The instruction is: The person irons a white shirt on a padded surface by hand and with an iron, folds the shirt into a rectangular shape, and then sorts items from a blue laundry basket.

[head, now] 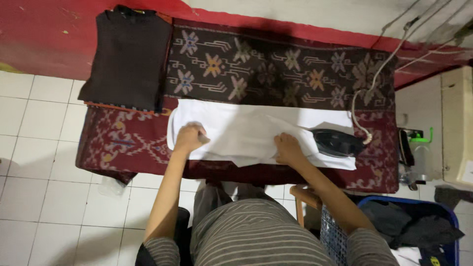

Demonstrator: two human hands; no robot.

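Note:
A white garment (246,130) lies spread on a patterned dark red and brown cloth (276,74) that covers a low surface. My left hand (189,137) is closed on the garment's left part, gripping a fold of it. My right hand (288,149) presses flat on the garment near its front edge, fingers together. A black iron (337,143) rests on the garment's right end, just right of my right hand, its white cord (367,93) running up toward the wall.
A folded black garment (128,56) lies at the back left of the cloth. A blue basket (419,226) with dark clothes stands at the lower right on the white tiled floor (44,162). A clear bottle with a green cap (421,152) stands at the right.

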